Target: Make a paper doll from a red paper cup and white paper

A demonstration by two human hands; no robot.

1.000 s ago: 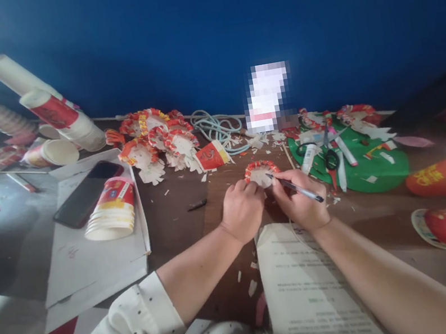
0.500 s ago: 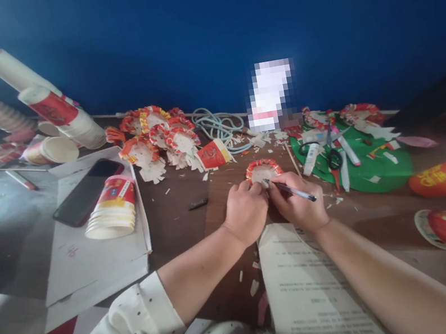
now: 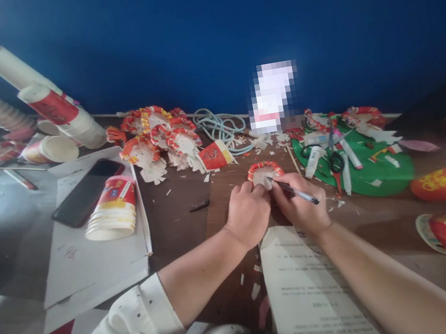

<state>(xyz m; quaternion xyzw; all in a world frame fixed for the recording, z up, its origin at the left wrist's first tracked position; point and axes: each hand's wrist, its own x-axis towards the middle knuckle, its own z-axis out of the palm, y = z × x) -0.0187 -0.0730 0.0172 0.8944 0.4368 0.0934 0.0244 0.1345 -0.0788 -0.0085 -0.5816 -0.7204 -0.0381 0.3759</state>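
Note:
A pen [image 3: 299, 194] is pinched in my right hand [image 3: 306, 211], its tip on the pale face of a small paper-cup craft [image 3: 265, 170] with a rolled red rim. My left hand [image 3: 250, 215] has curled fingers at the craft's near left edge, holding it against the brown table; its fingertips are partly hidden. Beyond my left hand lies a black pen cap [image 3: 199, 205]. A printed sheet [image 3: 306, 284] lies below my wrists. Similar red-rimmed crafts [image 3: 154, 138] are heaped at the back left, beside a cut red cup [image 3: 216, 155].
On the left, a white box lid [image 3: 90, 269] bears a dark smartphone [image 3: 88, 194] and nested paper cups [image 3: 111, 208]. Tall cup stacks [image 3: 63, 117] lean near the blue wall. To the right, a green disc [image 3: 394, 169] carries scissors [image 3: 335, 161], markers and scraps. Blue cable [image 3: 220, 127] lies coiled behind.
The whole view has shifted very slightly. Both hands stay at the craft, and the pen tip remains on its pale face with hardly any visible movement.

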